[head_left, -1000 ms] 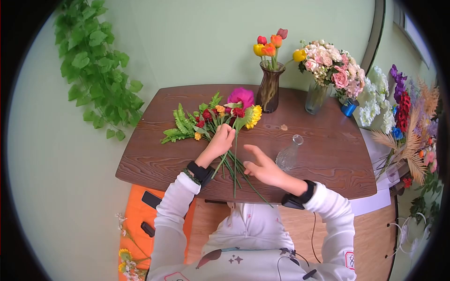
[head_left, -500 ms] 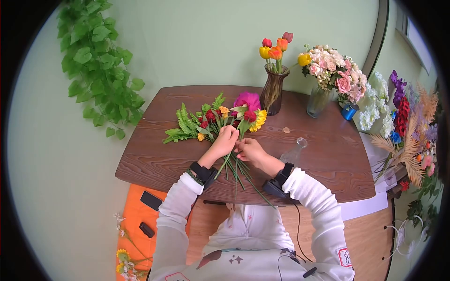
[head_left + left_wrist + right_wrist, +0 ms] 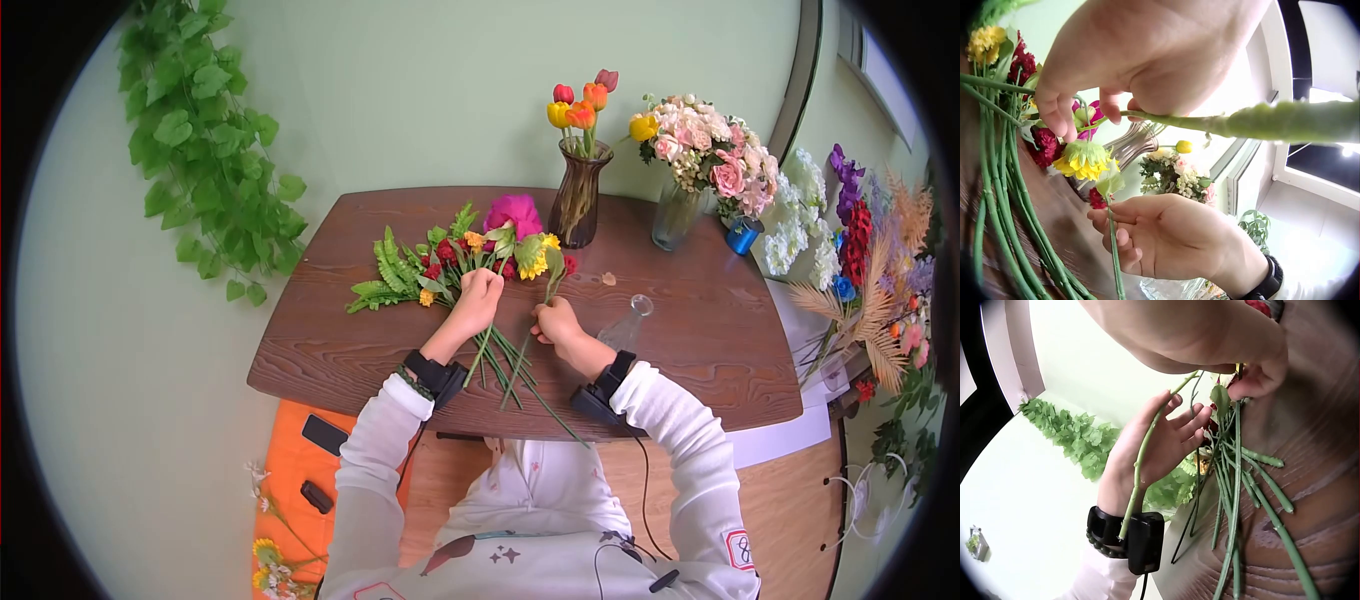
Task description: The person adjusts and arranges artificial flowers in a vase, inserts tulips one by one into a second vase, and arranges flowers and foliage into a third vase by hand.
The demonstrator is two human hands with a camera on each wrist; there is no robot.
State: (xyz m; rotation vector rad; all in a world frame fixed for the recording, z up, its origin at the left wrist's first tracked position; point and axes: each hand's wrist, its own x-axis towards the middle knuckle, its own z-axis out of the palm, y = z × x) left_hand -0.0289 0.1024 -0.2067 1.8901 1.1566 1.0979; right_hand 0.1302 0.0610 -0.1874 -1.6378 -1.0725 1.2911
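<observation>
My left hand [image 3: 480, 294] pinches a light green flower stem [image 3: 1141, 456] between thumb and fingers, above the flowers on the table. To its right, my right hand [image 3: 558, 324] holds the long stem [image 3: 1114, 250] of a red flower [image 3: 570, 265] with a pale green leaf below the bloom. Around the left hand lie a magenta flower [image 3: 513, 216], a yellow sunflower [image 3: 1082, 164], small red and orange blooms, and fern leaves [image 3: 385, 280]. Several green stems [image 3: 1229, 487] fan out over the table's near edge.
A clear glass vase [image 3: 628, 322] is right beside the right hand, on the dark wooden table [image 3: 700, 345]. Behind are a brown vase [image 3: 575, 205] of tulips and a glass vase [image 3: 677, 215] of pink flowers. A blue can [image 3: 743, 235] stands at the right.
My right hand came in from the right to the stems by my left hand, took hold of the red flower's stem and drew it rightward. The left hand stayed nearly in place.
</observation>
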